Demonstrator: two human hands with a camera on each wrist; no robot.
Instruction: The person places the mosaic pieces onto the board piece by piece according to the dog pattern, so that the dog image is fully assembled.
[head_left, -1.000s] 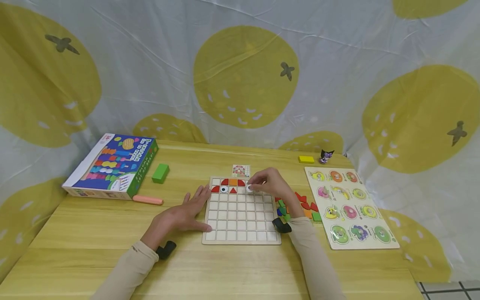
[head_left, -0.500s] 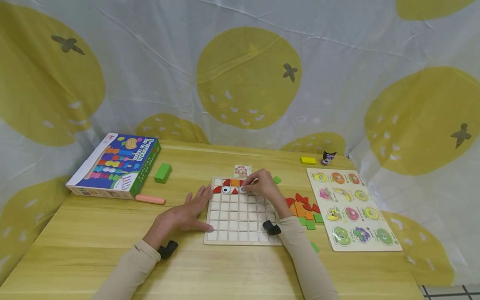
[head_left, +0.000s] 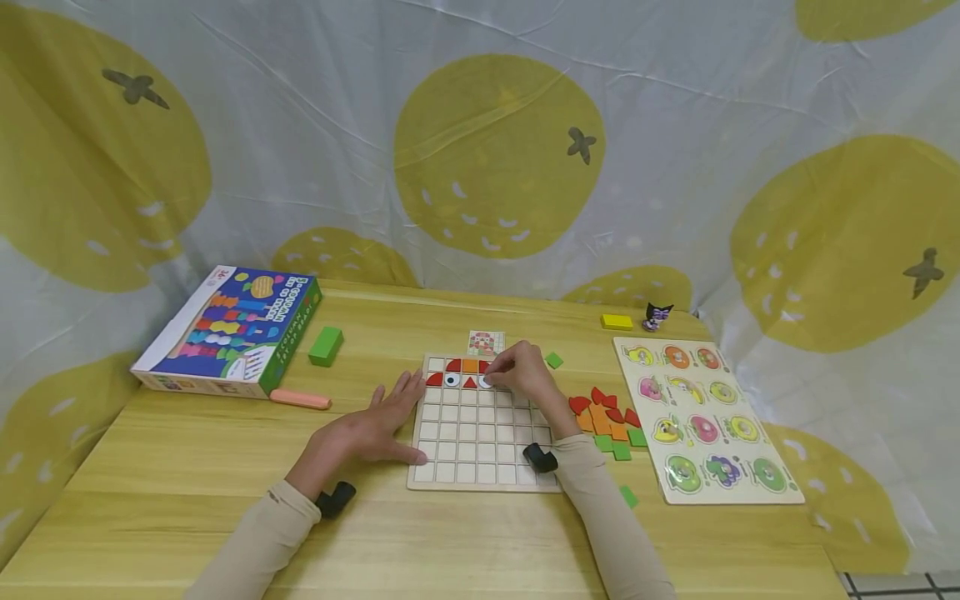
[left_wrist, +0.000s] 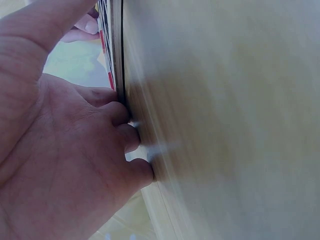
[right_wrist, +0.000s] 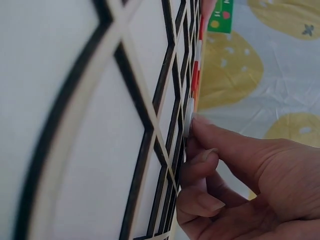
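A wooden grid board (head_left: 466, 454) lies on the table with red and orange tiles along its far rows. My right hand (head_left: 527, 372) pinches a white eye tile (head_left: 485, 381) in the second row, just right of a red triangle tile (head_left: 469, 382). In the right wrist view the thumb touches this eye tile (right_wrist: 189, 118) at the board, with the other fingers curled. Another eye tile (head_left: 452, 380) sits left of the triangle. Spread out, my left hand (head_left: 369, 430) rests at the board's left edge, its thumb on the near left corner.
A small pattern card (head_left: 486, 342) lies behind the board. Loose orange tiles (head_left: 600, 419), red and green ones lie to the right, beside a fruit puzzle board (head_left: 705, 417). At left are a game box (head_left: 225, 329), a green block (head_left: 326, 347) and a pink stick (head_left: 300, 399).
My right hand has moved left with the eye tile, which now lies close beside the red triangle with its black pupil showing. The left hand stays at the board's edge.
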